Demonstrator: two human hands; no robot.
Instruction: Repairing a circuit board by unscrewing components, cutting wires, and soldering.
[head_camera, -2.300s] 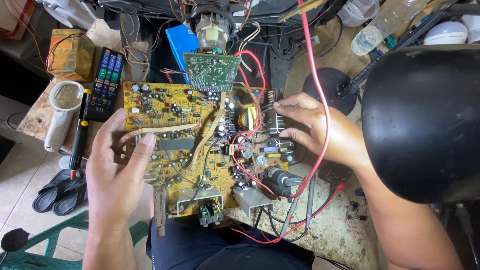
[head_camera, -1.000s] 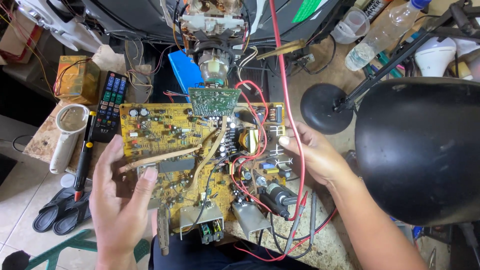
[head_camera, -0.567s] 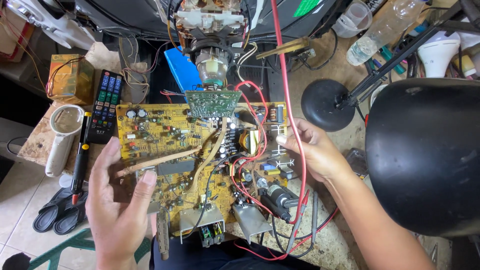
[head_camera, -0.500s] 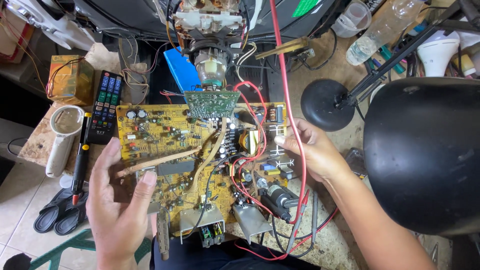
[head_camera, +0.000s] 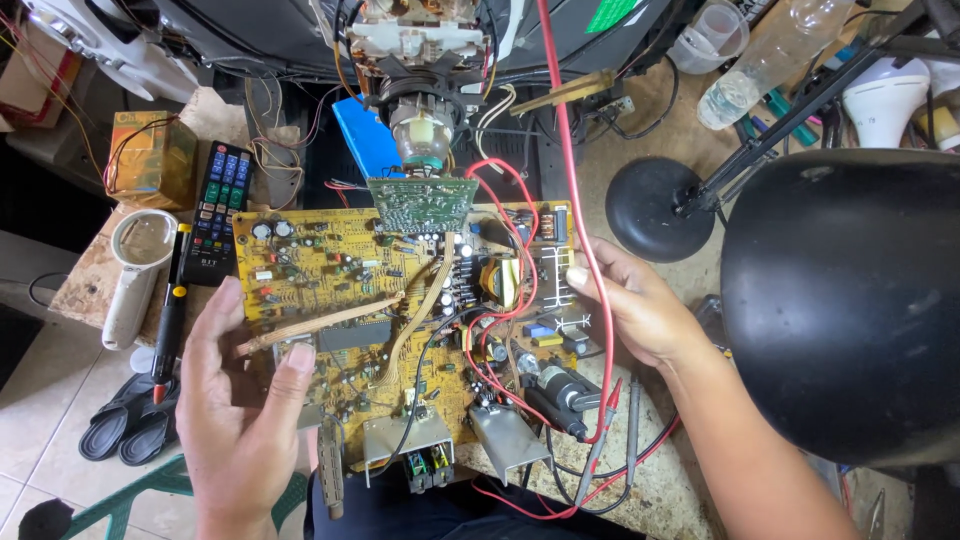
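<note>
Worn, stained wooden workbench (head_camera: 690, 120) carries everything. Large yellow circuit board (head_camera: 330, 270) lies flat on it between the left hand (head_camera: 240, 410) and right hand (head_camera: 640, 310), both at its edges. Beyond left hand: black remote control (head_camera: 218, 212), yellow box (head_camera: 152, 158), white magnifier (head_camera: 135, 270), red-handled screwdriver (head_camera: 170, 320) on the bench's left end. Beyond right hand: round black lamp base (head_camera: 645, 208), clear plastic bottle (head_camera: 770, 55) lying down, plastic cup (head_camera: 708, 35). Near the right wrist, probe leads and a red cable (head_camera: 600, 455) rest on the bench surface. Below the bench by the left hand, tiled floor (head_camera: 45, 400) with dark sandals (head_camera: 125, 430).
</note>
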